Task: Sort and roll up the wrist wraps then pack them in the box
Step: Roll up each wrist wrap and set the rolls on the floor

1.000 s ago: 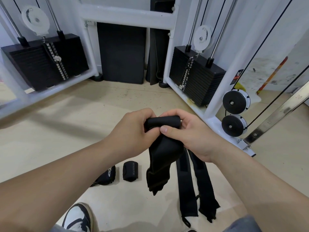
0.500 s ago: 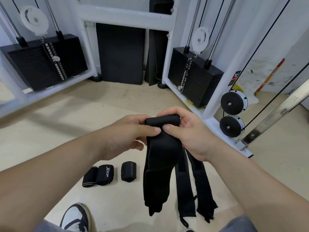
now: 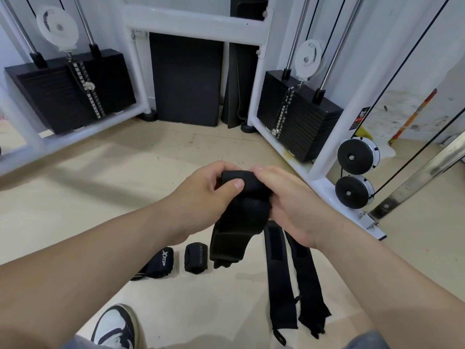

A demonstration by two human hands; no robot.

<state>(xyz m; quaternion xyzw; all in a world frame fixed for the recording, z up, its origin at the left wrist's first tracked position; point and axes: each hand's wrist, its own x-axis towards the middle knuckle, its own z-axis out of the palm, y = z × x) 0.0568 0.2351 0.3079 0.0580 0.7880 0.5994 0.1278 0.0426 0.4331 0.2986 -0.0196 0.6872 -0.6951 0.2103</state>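
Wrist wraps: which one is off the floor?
The half-rolled wrap, gripped by the left hand and the right hand. The rolled wraps and the flat wraps all lie on the floor.

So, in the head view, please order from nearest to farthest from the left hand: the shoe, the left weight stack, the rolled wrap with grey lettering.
1. rolled wrap with grey lettering, on the floor just below the left hand.
2. shoe, at the bottom edge, lower left.
3. left weight stack, far back on the left.
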